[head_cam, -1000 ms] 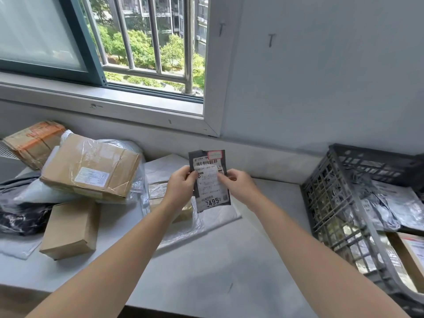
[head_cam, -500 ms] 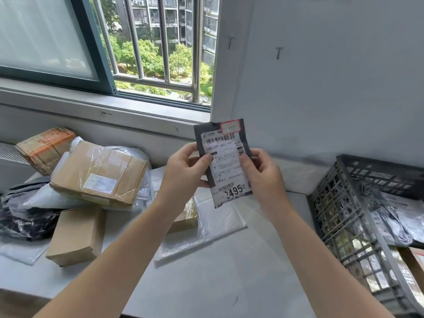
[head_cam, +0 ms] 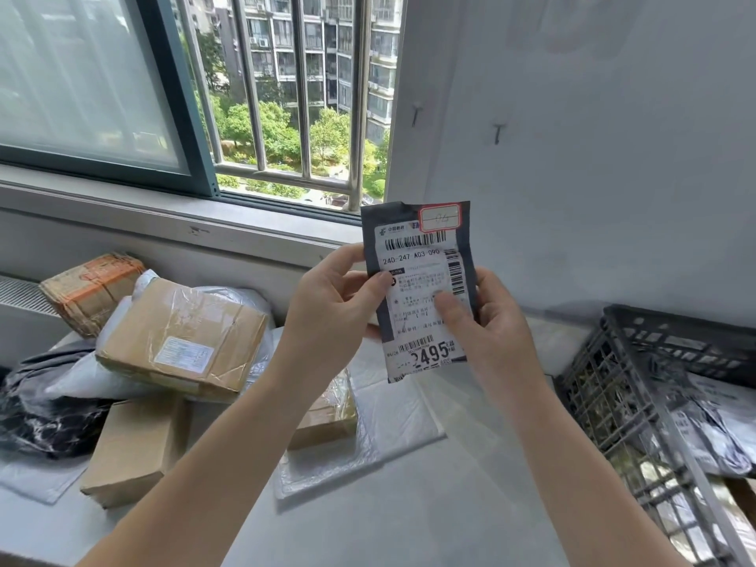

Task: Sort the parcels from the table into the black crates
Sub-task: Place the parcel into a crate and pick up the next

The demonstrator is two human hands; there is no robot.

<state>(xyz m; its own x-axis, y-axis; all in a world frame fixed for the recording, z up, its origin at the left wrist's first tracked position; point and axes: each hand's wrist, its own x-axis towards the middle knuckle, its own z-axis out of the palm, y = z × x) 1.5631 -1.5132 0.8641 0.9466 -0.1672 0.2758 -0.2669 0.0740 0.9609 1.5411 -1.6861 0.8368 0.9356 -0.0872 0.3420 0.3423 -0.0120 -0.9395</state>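
I hold a small dark grey parcel [head_cam: 421, 255] with a white shipping label and a red-edged sticker upright in front of me. My left hand [head_cam: 327, 308] pinches its left edge and my right hand [head_cam: 487, 317] grips its right edge, thumb lying across the label. At the right edge stands a black crate [head_cam: 613, 386] with grey and white bags inside. More parcels lie on the grey table [head_cam: 429, 505]: a taped cardboard box [head_cam: 180, 337], a plain brown box [head_cam: 131, 448], an orange-taped bundle [head_cam: 90, 288], a black bag [head_cam: 37, 415].
A white padded envelope [head_cam: 392, 419] and a small box wrapped in clear plastic [head_cam: 327, 415] lie under my arms. A window sill and barred open window run behind the table. A grey wall rises behind the crate.
Both hands have raised the small parcel higher and closer to my face. My view has tilted upward, showing more of the window.
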